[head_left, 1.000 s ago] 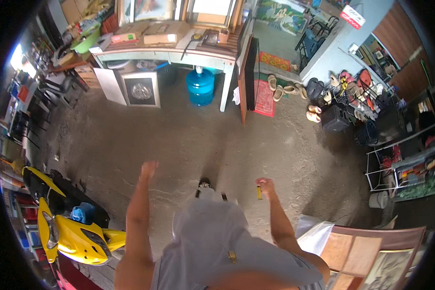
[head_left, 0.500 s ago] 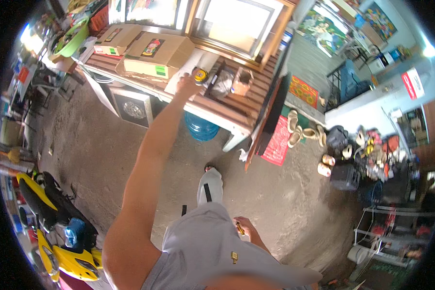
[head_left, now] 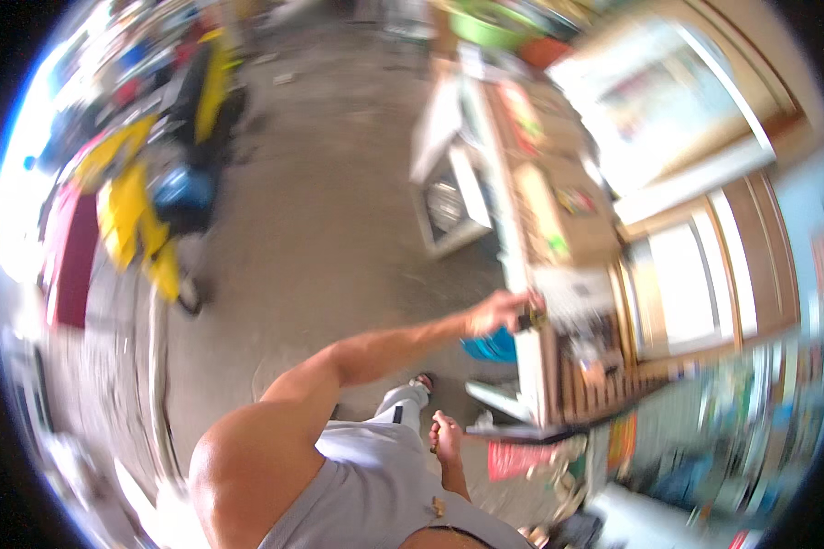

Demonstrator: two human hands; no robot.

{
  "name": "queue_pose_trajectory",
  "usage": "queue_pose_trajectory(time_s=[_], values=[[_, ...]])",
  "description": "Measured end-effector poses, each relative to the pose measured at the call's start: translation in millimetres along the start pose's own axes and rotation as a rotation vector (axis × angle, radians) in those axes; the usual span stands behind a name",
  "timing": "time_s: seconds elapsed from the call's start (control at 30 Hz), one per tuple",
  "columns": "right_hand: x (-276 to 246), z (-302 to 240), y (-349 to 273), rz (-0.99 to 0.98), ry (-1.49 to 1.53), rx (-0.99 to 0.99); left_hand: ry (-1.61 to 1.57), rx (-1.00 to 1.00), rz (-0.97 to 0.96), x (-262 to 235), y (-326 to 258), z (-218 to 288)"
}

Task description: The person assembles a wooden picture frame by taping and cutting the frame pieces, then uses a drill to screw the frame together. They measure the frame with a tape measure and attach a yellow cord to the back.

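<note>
My left arm stretches out over the slatted wooden bench (head_left: 568,389). At its end my left hand (head_left: 496,314) is closed around a black and yellow tape measure (head_left: 529,317), which is blurred. Lower down, near my front, my right hand (head_left: 446,435) is closed in a fist, and what it holds is mostly hidden by the fingers. A cardboard box (head_left: 584,215) lies on the bench beyond the tape measure. Another box (head_left: 549,114) sits behind it.
Left of me stands a yellow and black motorbike (head_left: 142,220). A square framed panel (head_left: 453,206) leans under the bench, near a blue water jug (head_left: 491,346). Framed windows (head_left: 691,288) rise behind the bench. A red mat (head_left: 515,460) lies beyond its near end.
The view has swung left, so the bench now runs along the right side. My left hand has taken hold of the tape measure. My right hand stays closed near my front.
</note>
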State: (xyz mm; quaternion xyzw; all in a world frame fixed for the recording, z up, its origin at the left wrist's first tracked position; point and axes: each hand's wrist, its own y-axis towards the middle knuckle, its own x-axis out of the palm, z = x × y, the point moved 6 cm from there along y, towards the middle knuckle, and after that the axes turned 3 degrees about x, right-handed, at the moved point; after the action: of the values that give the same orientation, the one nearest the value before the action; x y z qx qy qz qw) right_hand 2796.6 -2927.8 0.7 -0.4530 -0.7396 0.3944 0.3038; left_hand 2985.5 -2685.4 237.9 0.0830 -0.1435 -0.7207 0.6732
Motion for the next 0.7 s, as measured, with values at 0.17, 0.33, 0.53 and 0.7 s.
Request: queue_pose_trajectory(time_s=[0.17,0.33,0.53,0.7], values=[[176,-45,7,-0.321,-0.059,0.002,-0.634,-0.022,0.369,-50,-296,97],[435,33,-124,-0.916,-0.433,0.137,-0.05,-0.313,1.059,-88,-594,166],[664,183,-243,-1.187,-1.227,0.175,-0.018,-0.335,1.563,-117,-830,250],[835,285,-286,-1.375,-1.424,0.189,-0.143,-0.091,1.834,-153,-1007,267]])
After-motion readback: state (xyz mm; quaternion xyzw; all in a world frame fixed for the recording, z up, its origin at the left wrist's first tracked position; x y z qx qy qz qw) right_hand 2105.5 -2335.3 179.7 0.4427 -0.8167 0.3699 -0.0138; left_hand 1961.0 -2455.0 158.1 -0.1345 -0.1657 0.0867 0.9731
